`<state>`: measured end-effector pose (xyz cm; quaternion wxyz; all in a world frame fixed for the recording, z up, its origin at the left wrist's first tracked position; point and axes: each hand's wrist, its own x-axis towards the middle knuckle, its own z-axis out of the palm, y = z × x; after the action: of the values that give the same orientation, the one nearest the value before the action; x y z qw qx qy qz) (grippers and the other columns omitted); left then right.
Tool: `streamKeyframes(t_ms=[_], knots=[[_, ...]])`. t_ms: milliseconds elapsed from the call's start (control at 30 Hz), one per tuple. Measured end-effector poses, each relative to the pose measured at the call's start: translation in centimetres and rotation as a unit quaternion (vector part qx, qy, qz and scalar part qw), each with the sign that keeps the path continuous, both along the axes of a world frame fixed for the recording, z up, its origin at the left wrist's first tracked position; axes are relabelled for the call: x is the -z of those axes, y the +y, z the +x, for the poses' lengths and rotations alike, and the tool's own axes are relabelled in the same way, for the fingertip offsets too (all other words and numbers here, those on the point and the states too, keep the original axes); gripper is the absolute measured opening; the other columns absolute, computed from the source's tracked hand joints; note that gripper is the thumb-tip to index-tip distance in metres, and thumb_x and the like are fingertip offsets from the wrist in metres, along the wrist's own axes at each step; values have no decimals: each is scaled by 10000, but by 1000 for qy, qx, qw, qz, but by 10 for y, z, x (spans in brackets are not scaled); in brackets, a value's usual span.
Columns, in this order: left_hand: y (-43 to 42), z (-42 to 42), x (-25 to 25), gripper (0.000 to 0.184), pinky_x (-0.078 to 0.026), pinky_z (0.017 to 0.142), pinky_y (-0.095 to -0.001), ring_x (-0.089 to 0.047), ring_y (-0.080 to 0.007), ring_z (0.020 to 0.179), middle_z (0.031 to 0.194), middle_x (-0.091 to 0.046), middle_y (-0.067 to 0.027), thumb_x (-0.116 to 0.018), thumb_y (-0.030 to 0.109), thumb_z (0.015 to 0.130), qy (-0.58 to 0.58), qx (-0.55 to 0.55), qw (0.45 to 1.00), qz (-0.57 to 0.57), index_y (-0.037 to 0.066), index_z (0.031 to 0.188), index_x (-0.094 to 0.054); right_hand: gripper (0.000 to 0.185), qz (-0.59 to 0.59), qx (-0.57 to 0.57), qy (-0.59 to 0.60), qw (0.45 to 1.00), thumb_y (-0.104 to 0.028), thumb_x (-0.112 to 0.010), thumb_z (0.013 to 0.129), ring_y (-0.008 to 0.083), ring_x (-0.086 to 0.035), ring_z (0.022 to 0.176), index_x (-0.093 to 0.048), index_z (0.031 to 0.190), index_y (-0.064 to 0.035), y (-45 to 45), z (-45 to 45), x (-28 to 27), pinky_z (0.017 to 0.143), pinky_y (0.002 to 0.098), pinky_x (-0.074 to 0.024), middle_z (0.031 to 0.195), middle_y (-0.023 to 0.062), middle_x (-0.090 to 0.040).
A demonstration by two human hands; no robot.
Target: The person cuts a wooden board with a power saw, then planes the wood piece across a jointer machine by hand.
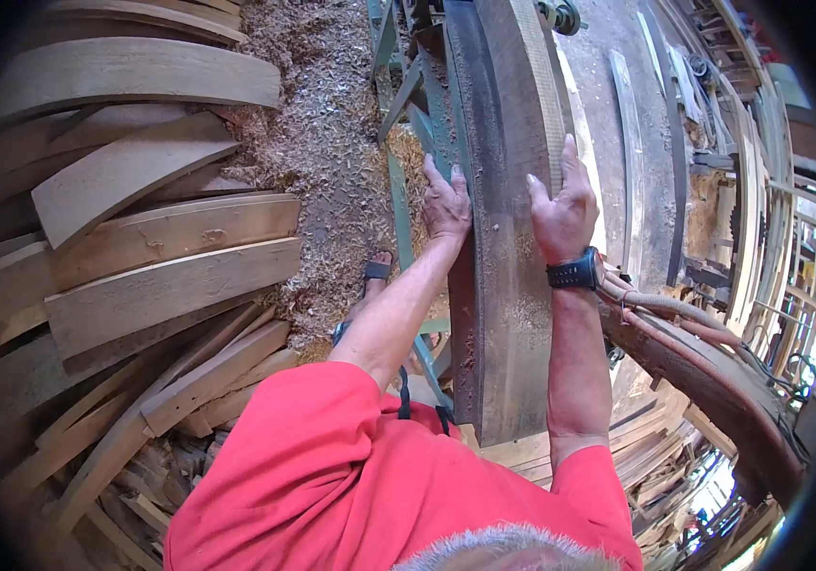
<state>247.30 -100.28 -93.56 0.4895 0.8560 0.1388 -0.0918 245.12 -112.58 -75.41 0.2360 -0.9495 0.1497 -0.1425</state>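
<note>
A long, thick wooden plank point(524, 124) lies lengthwise along a dark machine bed point(486, 190) and runs toward the top of the view. My left hand point(446, 203) rests at the left edge of the bed, its fingers apart and pointing forward. On the plank's right side is my right hand point(565, 207), palm against the wood, thumb and fingers spread. A black watch point(575, 271) is on my right wrist. Neither hand wraps round anything.
Curved boards point(170, 228) are stacked on the left. Wood shavings point(332, 171) cover the floor beside the green machine frame point(400, 209). A rusty machine arm with hoses point(703, 366) stands at the right, with more long timber point(751, 209) beyond it.
</note>
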Motion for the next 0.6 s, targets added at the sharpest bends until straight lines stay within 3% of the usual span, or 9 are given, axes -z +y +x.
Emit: streamKeyframes(t_ms=[133, 200, 267, 500, 567, 600], knots=[[2, 0, -12, 661, -510, 807, -600, -681, -530, 927, 1007, -705, -327, -482, 418, 1047, -13, -1, 1000, 4, 88, 1571, -253, 760, -17, -2, 1, 1000, -82, -766, 832, 471, -605, 1236, -445, 1511, 35, -5, 18, 5, 1050, 463, -503, 1359, 333, -584], [3, 1, -21, 668, -493, 963, -550, -628, -519, 1151, 1283, -632, -340, -501, 414, 1049, 36, -9, 997, -63, 28, 1558, -305, 757, -18, -4, -6, 1000, -83, -763, 833, 470, -609, 1230, -445, 1510, 37, -5, 27, 6, 1048, 463, -504, 1355, 333, -586], [4, 2, -21, 674, -491, 966, -552, -625, -529, 1147, 1281, -632, -341, -504, 419, 1049, 24, -9, 998, -58, 30, 1563, -306, 753, -17, -8, -14, 1000, -83, -759, 835, 469, -613, 1223, -445, 1508, 40, -4, 40, 3, 1046, 463, -506, 1351, 333, -588], [4, 0, -19, 672, -512, 909, -564, -656, -520, 1085, 1231, -664, -320, -499, 427, 1052, 44, 6, 999, -30, 91, 1584, -263, 748, -28, -3, -8, 1000, -138, -757, 843, 463, -619, 1213, -453, 1505, 34, -11, 77, 10, 1038, 467, -509, 1349, 321, -597], [1, -1, -6, 696, -518, 786, -608, -684, -534, 912, 983, -705, -337, -469, 468, 1049, -12, -1, 1000, 2, 84, 1583, -242, 752, -33, 0, -12, 999, -155, -761, 837, 461, -631, 1193, -461, 1501, 28, -14, 87, 13, 1034, 472, -510, 1329, 319, -610], [0, -2, 1, 696, -518, 786, -608, -684, -534, 912, 983, -705, -337, -469, 468, 1049, -12, -1, 1000, 2, 84, 1583, -242, 752, -33, 0, -12, 999, -155, -761, 837, 461, -631, 1193, -461, 1501, 28, -15, 93, 14, 1034, 472, -510, 1329, 319, -610]])
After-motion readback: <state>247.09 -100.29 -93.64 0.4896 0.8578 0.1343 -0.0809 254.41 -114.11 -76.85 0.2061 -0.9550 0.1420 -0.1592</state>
